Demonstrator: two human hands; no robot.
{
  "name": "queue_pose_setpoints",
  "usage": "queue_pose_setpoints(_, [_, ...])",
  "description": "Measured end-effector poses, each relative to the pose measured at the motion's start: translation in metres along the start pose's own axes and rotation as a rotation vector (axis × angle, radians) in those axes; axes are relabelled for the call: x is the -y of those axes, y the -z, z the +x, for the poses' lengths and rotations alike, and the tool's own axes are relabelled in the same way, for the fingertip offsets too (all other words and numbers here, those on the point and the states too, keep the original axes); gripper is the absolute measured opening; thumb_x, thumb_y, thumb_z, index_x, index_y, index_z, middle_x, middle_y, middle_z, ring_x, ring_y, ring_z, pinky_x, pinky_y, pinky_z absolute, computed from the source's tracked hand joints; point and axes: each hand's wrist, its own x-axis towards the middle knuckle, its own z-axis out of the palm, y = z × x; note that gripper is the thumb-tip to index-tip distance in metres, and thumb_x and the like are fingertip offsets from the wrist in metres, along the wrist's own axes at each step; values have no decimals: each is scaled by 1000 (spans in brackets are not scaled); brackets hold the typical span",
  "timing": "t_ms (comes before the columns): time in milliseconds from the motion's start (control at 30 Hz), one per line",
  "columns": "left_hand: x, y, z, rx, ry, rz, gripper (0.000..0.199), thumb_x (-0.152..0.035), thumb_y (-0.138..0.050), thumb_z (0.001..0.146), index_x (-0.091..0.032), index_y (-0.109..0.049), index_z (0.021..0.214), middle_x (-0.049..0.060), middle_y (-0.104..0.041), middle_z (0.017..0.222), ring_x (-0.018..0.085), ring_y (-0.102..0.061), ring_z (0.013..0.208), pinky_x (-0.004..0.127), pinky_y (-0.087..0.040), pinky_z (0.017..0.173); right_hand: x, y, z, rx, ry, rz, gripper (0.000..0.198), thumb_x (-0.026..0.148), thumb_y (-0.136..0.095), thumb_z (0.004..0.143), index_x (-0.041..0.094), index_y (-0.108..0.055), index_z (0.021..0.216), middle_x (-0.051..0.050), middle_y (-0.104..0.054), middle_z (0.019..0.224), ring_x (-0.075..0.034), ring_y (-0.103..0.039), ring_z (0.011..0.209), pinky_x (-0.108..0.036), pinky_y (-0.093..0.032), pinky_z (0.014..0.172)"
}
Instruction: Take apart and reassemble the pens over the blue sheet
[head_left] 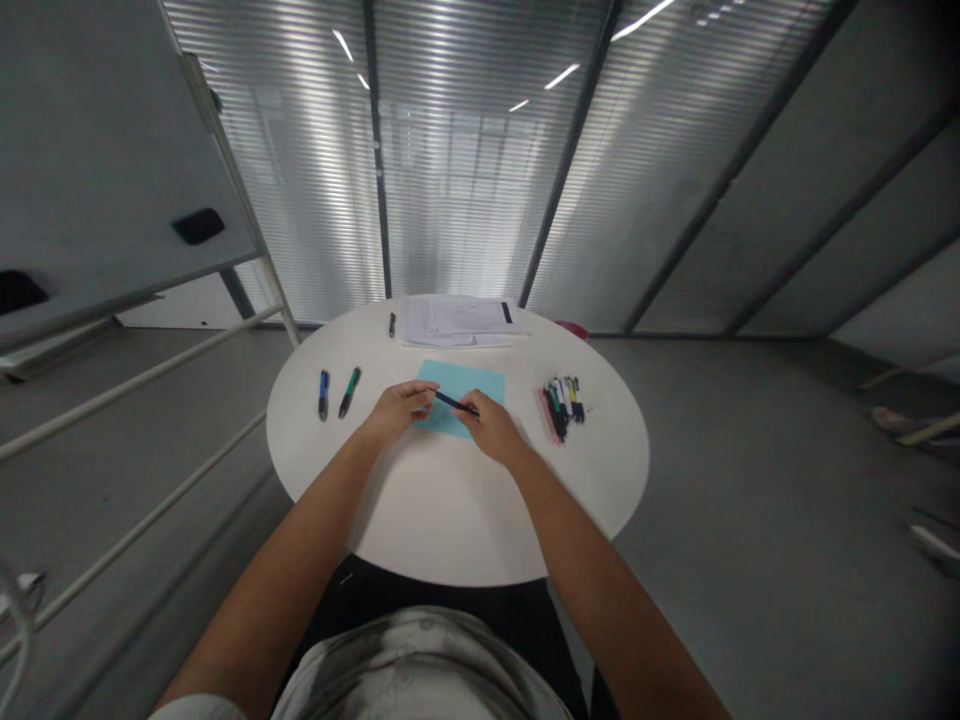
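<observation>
Over a light blue sheet of paper [480, 383], a dark pen [450, 400] is held level between my two hands. My left hand [397, 410] pinches its left end with the fingertips. The other end sits in the closed fingers of my right hand [489, 424]. Left of the sheet, a blue pen [323, 395] and a green pen [349, 392] lie side by side on the white round table [450, 530]. To the right is a cluster of several pens and markers [562, 405], with a pink item along its left side.
A stack of printed papers [457, 318] lies at the table's far edge, with a small dark pen [391, 325] beside it. A whiteboard on a white metal frame [247, 220] stands at the left. Behind the table is a glass wall with blinds [457, 180].
</observation>
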Motion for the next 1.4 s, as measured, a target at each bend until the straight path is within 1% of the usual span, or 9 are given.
queue_pose_setpoints(167, [1, 2, 1, 13, 0, 0, 37, -31, -80, 62, -15, -72, 93, 3, -59, 72, 11, -55, 67, 26, -44, 64, 4, 5, -1, 23, 64, -47, 30, 38, -35, 96, 23, -61, 96, -3, -59, 86, -15, -55, 81, -27, -40, 75])
queue_pose_setpoints(300, [2, 1, 2, 8, 4, 5, 38, -32, -81, 61, -14, -72, 93, 2, -58, 71, 11, -55, 66, 26, -43, 64, 3, 2, 0, -4, -40, 32, 26, 42, -51, 89, 22, -55, 105, 0, -59, 84, -15, -55, 73, -27, -40, 68])
queue_pose_setpoints(433, [0, 0, 1, -7, 2, -6, 37, -32, -81, 60, -15, -72, 92, 2, -58, 70, 10, -54, 65, 26, -43, 64, 2, 1, 1, 7, -21, 77, 23, 41, -47, 90, 20, -56, 89, -1, -58, 79, -15, -53, 73, -27, -39, 69])
queue_pose_setpoints(567, [-1, -1, 0, -18, 7, 1, 37, -31, -82, 58, -14, -73, 90, 3, -60, 71, 11, -55, 65, 26, -43, 64, 4, 3, 0, 33, 25, 68, 37, 40, -31, 96, 20, -58, 81, -2, -57, 77, -15, -52, 74, -28, -39, 70])
queue_pose_setpoints(733, [-1, -1, 0, -20, -6, -1, 38, -32, -82, 58, -15, -73, 90, 2, -59, 70, 11, -54, 64, 27, -43, 65, 2, 0, 0, -39, -89, 110, 26, 45, -55, 84, 22, -56, 94, 1, -57, 79, -14, -52, 71, -26, -40, 67])
queue_pose_setpoints(900, [0, 0, 1, -18, -16, 4, 37, -34, -82, 58, -15, -73, 88, 2, -60, 70, 10, -55, 64, 27, -43, 65, 3, 2, 2, 28, 10, 93, 36, 42, -35, 95, 20, -59, 79, -3, -58, 79, -15, -53, 76, -28, -39, 72])
queue_pose_setpoints(1133, [3, 3, 3, -44, -37, 2, 39, -34, -82, 59, -14, -72, 91, 2, -59, 70, 10, -54, 64, 26, -43, 64, -2, -3, 0, -11, -123, 144, 23, 41, -57, 83, 22, -54, 96, 2, -58, 78, -13, -53, 68, -25, -40, 64])
queue_pose_setpoints(1300, [3, 3, 4, -61, -43, -6, 37, -34, -82, 59, -15, -73, 89, 1, -59, 70, 10, -54, 64, 26, -43, 64, 1, -1, 0, 55, -50, 135, 27, 42, -41, 92, 21, -57, 85, 0, -58, 77, -14, -53, 71, -25, -40, 65])
queue_pose_setpoints(1400, [2, 2, 3, -67, -46, -8, 36, -35, -82, 57, -15, -72, 86, 1, -59, 69, 9, -54, 63, 26, -43, 64, 3, 1, 0, 44, -31, 127, 27, 41, -41, 92, 21, -58, 92, 0, -58, 77, -14, -53, 70, -25, -40, 66])
